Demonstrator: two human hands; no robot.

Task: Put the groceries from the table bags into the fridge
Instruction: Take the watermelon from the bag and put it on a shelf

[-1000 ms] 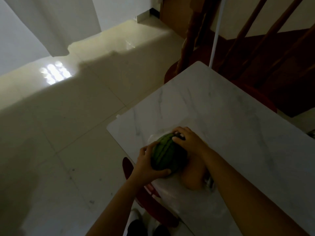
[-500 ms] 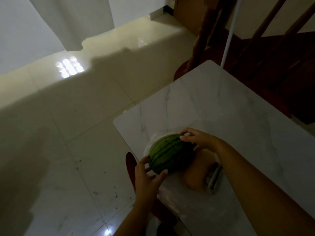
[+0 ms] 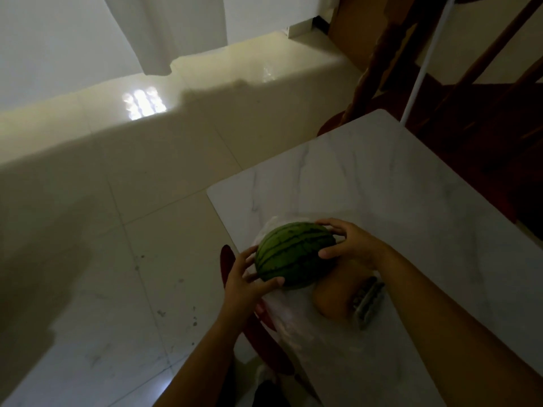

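Observation:
A small striped green watermelon [image 3: 293, 254] sits at the near left corner of the white marble table [image 3: 411, 201], over a clear plastic bag [image 3: 296, 315]. My left hand [image 3: 246, 283] cups its near left side, fingers spread under it. My right hand [image 3: 349, 245] grips its far right side. Beside the melon, inside the bag, lie a tan rounded item [image 3: 329, 301] and a grey-green packet [image 3: 367, 301]. The fridge is out of view.
A dark red chair [image 3: 229, 259] stands tucked at the table's left edge below my left hand. Wooden stair rails [image 3: 379, 54] and a white pole [image 3: 423, 60] rise behind the table. Pale tiled floor [image 3: 117, 259] spreads to the left.
My left hand came off the melon half a second ago and is back on its near side. My right hand has slid further round the right side. The view has tilted.

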